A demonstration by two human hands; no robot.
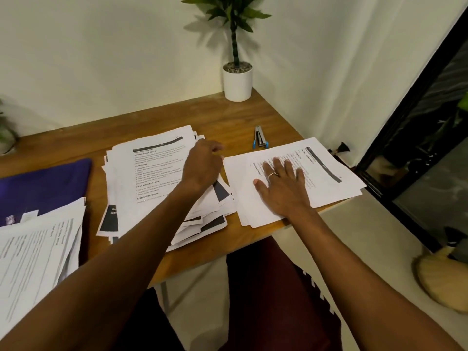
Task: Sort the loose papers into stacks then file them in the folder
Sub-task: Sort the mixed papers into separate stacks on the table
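Note:
A messy pile of loose printed papers (152,173) lies in the middle of the wooden table (228,117). My left hand (202,165) rests on the pile's right edge, fingers curled at the sheets there. A neater stack of papers (326,171) sits at the table's right end, and my right hand (281,186) lies flat on it, fingers spread, a ring on one finger. A purple folder (43,186) lies at the left. Another stack of papers (38,254) overlaps the folder's near edge.
A small stapler (260,138) with blue trim lies behind the right stack. A potted plant (237,79) in a white pot stands at the far corner by the wall. A dark door frame (415,138) stands to the right. My knees are below the table edge.

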